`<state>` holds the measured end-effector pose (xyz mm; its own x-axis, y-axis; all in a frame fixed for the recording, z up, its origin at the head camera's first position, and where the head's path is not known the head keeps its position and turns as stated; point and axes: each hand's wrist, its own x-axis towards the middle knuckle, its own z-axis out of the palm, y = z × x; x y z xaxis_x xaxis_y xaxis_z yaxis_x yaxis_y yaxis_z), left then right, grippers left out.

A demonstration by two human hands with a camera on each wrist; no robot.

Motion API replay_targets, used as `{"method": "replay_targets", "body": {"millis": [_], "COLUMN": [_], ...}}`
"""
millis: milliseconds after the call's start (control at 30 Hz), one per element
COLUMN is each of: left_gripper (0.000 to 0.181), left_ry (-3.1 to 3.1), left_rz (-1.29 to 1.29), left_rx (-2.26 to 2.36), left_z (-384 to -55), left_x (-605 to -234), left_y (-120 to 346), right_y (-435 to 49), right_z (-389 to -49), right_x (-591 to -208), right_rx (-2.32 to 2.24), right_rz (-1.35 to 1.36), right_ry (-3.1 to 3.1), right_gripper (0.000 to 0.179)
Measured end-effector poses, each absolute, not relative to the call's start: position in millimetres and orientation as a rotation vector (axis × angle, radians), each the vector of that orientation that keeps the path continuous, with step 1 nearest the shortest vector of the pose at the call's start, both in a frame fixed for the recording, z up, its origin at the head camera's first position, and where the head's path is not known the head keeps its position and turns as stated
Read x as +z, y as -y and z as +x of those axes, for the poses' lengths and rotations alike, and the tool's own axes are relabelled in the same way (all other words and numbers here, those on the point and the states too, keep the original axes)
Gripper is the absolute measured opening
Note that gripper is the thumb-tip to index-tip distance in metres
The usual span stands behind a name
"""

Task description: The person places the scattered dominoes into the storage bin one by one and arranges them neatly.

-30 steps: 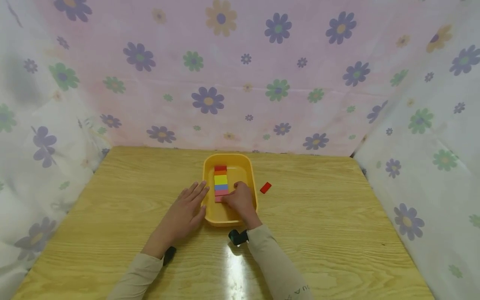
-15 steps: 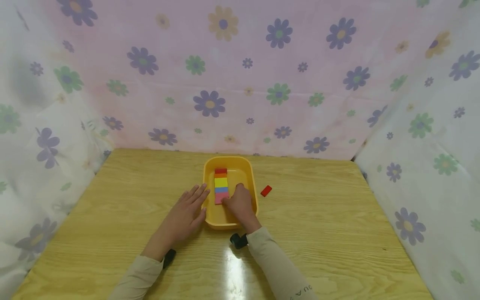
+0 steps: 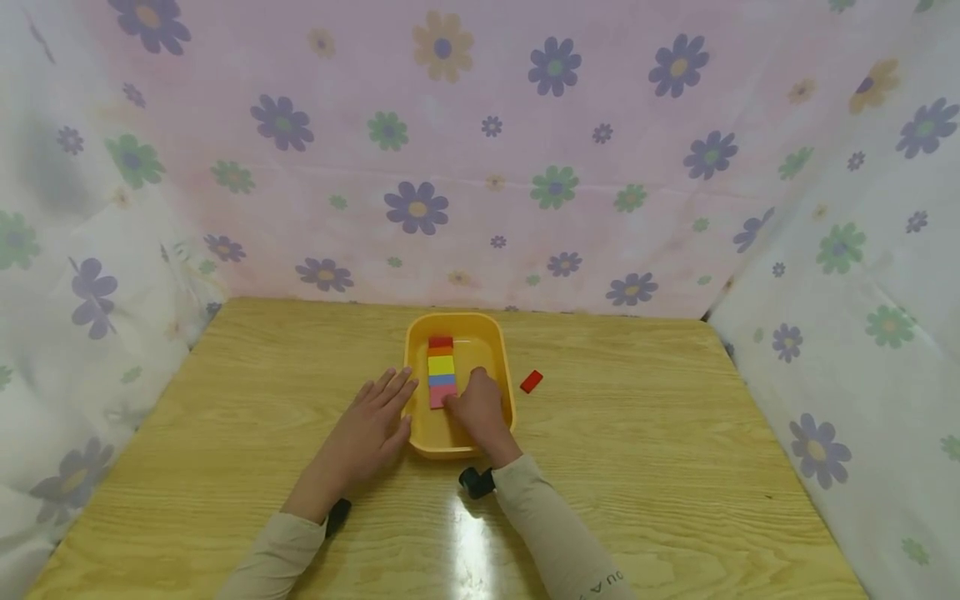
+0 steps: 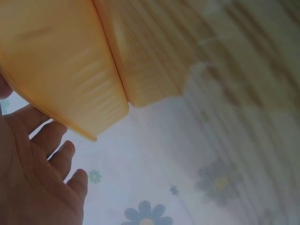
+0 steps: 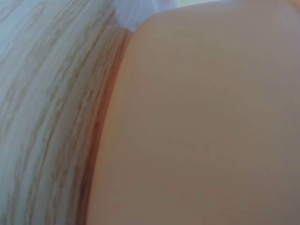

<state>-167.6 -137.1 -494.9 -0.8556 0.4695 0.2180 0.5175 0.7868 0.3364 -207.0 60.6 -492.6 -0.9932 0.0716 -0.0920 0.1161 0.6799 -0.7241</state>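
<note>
A yellow plastic tub point(image 3: 465, 442) stands on the table. Along its left inner side lies a row of small flat blocks: a red block point(image 3: 441, 342), an orange block point(image 3: 440, 352), a yellow block point(image 3: 441, 365), a blue block point(image 3: 442, 379) and pink blocks point(image 3: 441, 395). My left hand point(image 3: 365, 435) rests against the tub's left rim, fingers straight; the left wrist view shows its fingertips point(image 4: 56, 131) at the rim. My right hand point(image 3: 482, 414) reaches over the right wall, thumb at the lower pink block's corner. I cannot tell whether its partly hidden fingers grip that block.
A loose red block point(image 3: 532, 382) lies on the wooden table point(image 3: 637, 467) just right of the tub. A dark camera mount point(image 3: 476, 482) sits by the right wrist. A flowered curtain point(image 3: 480, 167) encloses the table's back and sides.
The lower pink block, which sat slightly apart under my right thumb, now lies flush with the pink above it. The right thumb has drawn back a little; the left hand stays put.
</note>
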Motion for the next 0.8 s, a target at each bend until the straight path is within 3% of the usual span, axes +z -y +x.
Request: {"method": "replay_targets", "body": {"millis": [600,800], "left_gripper": [0.055,0.055], "left_ry": [2.824,2.834], "left_rz": [-0.801,-0.793], "left_rx": [-0.513,-0.51], "left_z": [-168,-166], "left_x": [-495,-493], "left_y": [136,136], "right_y": [-64,-71], "right_z": [-203,-189], "right_x": [-485,-471], "right_rx": [-1.265,-1.49], "right_rz": [0.123,0.06], "right_ry": [-2.774,-2.52], "right_gripper": [0.061,0.067]}}
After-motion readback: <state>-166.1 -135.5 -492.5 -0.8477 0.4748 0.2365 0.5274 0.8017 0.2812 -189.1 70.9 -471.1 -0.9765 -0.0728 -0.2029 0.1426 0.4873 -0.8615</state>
